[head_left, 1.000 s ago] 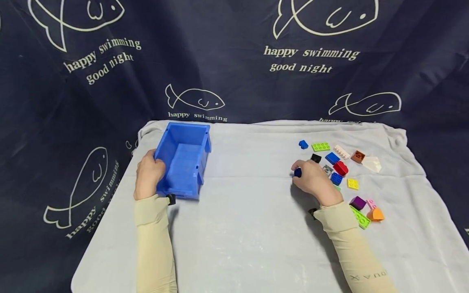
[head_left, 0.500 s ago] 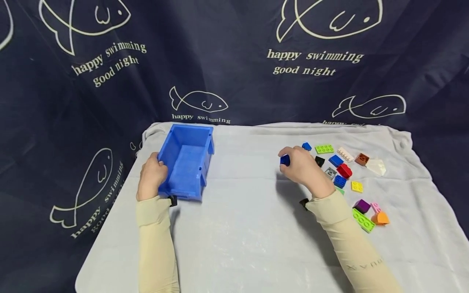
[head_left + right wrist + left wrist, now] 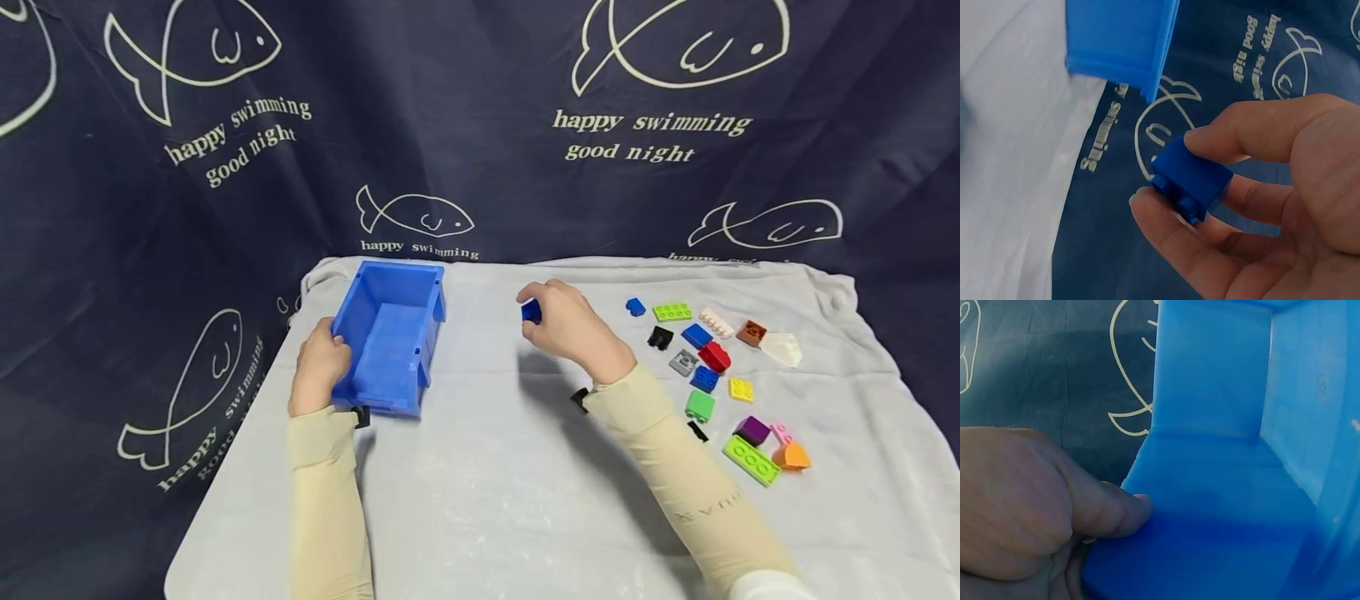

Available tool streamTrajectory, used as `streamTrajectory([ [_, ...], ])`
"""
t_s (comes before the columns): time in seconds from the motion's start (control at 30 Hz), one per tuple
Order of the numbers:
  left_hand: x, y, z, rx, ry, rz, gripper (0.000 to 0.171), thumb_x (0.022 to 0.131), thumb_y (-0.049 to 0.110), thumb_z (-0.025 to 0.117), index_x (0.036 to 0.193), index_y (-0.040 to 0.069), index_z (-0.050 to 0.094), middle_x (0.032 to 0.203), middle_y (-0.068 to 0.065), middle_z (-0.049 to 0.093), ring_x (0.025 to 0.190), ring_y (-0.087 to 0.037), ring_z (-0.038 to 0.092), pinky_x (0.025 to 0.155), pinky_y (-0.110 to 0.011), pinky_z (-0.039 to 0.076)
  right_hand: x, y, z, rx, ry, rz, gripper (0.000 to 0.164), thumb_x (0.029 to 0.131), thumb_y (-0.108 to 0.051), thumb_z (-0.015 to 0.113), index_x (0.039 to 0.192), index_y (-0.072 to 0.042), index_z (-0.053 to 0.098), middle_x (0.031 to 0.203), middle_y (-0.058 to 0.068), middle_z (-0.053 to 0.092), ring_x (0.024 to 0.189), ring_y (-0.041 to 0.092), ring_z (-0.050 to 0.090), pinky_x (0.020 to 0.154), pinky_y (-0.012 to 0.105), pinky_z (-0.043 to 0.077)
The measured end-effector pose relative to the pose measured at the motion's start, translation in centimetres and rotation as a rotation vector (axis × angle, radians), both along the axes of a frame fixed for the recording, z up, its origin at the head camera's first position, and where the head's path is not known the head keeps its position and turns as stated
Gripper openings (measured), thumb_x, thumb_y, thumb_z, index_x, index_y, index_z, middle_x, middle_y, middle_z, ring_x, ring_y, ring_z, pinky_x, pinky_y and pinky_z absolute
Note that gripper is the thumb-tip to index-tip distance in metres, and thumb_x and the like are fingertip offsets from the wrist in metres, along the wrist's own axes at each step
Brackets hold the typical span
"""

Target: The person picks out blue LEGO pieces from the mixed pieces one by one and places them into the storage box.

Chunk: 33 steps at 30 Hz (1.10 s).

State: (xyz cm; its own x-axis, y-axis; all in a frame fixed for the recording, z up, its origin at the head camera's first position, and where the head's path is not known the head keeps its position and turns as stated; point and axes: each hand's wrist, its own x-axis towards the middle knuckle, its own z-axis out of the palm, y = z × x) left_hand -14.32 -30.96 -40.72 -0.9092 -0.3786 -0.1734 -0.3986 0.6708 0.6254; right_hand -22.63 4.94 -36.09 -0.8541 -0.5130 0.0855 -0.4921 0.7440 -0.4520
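A blue toy brick with studs on one side is pinched between the thumb and fingers of my right hand, held above the middle of the table. To the left stands a blue plastic bin, and no bricks show inside it. My left hand grips the bin's left wall, its thumb over the rim in the left wrist view; the other fingers are mostly hidden. Part of the bin also appears ahead of the right hand in the right wrist view.
Loose bricks lie scattered on the table's right side, among them a red brick, a yellow brick, a green brick and an orange brick. A white cloth covers the table. A dark fish-print curtain hangs behind.
My right hand has moved left with the blue brick, away from the scattered bricks and toward the bin. The left hand keeps its grip on the bin. The head view has shifted slightly.
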Motion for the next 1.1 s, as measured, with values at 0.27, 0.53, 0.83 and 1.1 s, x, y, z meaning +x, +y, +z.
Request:
streamTrajectory([
  [0.27,0.0,-0.1,-0.1,-0.030,0.025,-0.001,0.051,0.105,0.013,0.035,0.154,0.000,0.038,0.150,-0.031,0.048,0.137,-0.051,0.047,0.113,-0.062,0.038,-0.9,-4.5,0.8,-0.004,0.042,0.084,0.038,0.086,-0.010,0.067,0.123,-0.003,0.071,0.116,0.015,0.070,0.107,0.029,0.063,0.094,0.045,0.055],
  [0.53,-0.2,0.1,-0.2,-0.034,0.013,0.007,0.050,0.106,0.013,0.036,0.155,0.002,0.038,0.149,-0.031,0.049,0.135,-0.052,0.049,0.111,-0.063,0.040,-1.4,-8.6,1.6,-0.030,0.050,0.152,0.037,0.085,-0.012,0.070,0.121,-0.005,0.072,0.114,0.009,0.072,0.103,0.024,0.061,0.093,0.039,0.053],
  [0.83,0.0,-0.1,-0.3,-0.027,0.023,0.008,0.049,0.106,0.012,0.036,0.154,0.001,0.038,0.148,-0.031,0.050,0.135,-0.051,0.049,0.112,-0.063,0.040,-1.9,-13.1,2.3,-0.035,0.006,0.212,0.038,0.086,-0.013,0.072,0.124,-0.008,0.073,0.112,0.003,0.073,0.095,0.019,0.058,0.087,0.032,0.051],
  [1.1,-0.3,-0.3,-0.5,-0.043,0.057,0.002,0.048,0.105,0.011,0.037,0.151,0.000,0.041,0.145,-0.032,0.053,0.133,-0.051,0.051,0.110,-0.062,0.041,-2.0,-16.8,2.5,-0.038,-0.078,0.225,0.037,0.090,-0.016,0.073,0.126,-0.010,0.071,0.123,0.002,0.071,0.102,0.017,0.061,0.091,0.031,0.052],
])
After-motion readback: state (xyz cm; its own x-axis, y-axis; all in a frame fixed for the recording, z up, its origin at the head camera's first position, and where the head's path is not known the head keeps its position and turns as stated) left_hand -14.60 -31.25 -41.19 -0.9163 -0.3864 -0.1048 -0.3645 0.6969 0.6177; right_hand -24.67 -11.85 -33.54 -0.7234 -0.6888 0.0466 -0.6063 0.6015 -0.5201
